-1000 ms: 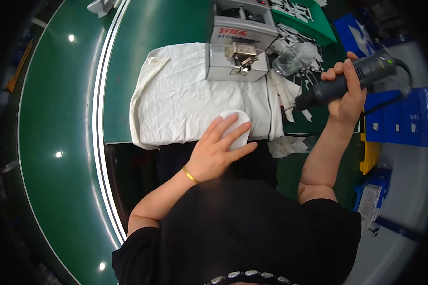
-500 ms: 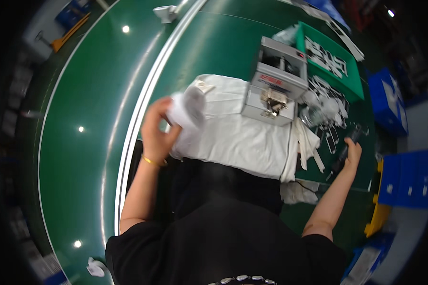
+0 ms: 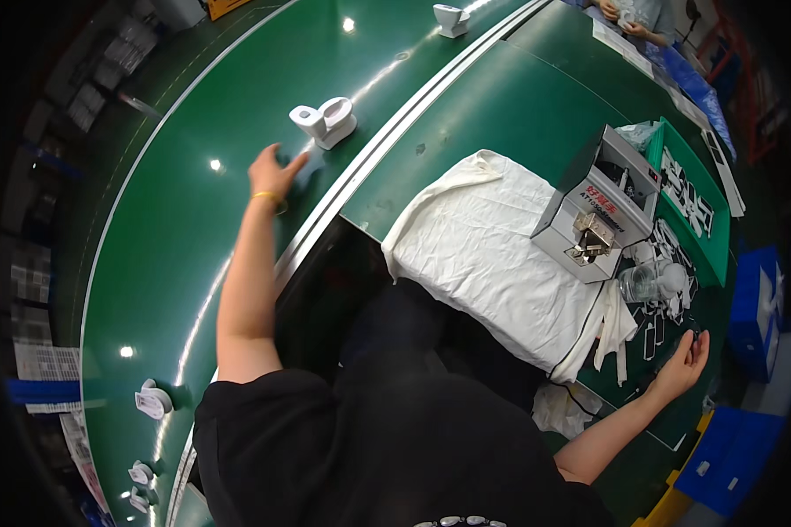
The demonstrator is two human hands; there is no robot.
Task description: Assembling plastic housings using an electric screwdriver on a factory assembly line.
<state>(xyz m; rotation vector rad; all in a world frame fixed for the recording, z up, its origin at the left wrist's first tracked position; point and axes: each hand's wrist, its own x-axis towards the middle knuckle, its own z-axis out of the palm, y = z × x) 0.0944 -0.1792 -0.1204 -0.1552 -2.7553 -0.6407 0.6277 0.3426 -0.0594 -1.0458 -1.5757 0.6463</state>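
Observation:
My left hand (image 3: 277,173) is over the green belt at the left, fingers apart and nothing in them. Just beyond its fingertips stands a small white toilet-shaped piece (image 3: 323,121) with an open oval bowl. My right hand (image 3: 679,367) is at the right of the bench, fingers curled about a dark stick-shaped tool (image 3: 696,328); the hand hides most of it. Between my hands a white cloth (image 3: 483,250) covers the bench top in front of me. A grey box-shaped machine (image 3: 596,206) with a metal mechanism on its front stands at the cloth's right edge.
A green bin (image 3: 721,230) of flat white parts stands behind the machine. A clear jar (image 3: 639,283) and loose black-and-white pieces lie beside it. More white toilet-shaped pieces (image 3: 453,20) stand along the belt. Blue bins (image 3: 736,457) are at the right. Another person's hands (image 3: 634,29) show far off.
My left hand has moved left from above the cloth and let go of the white toilet-shaped piece, which stands on the belt. My right hand stays at the dark tool. The view has turned.

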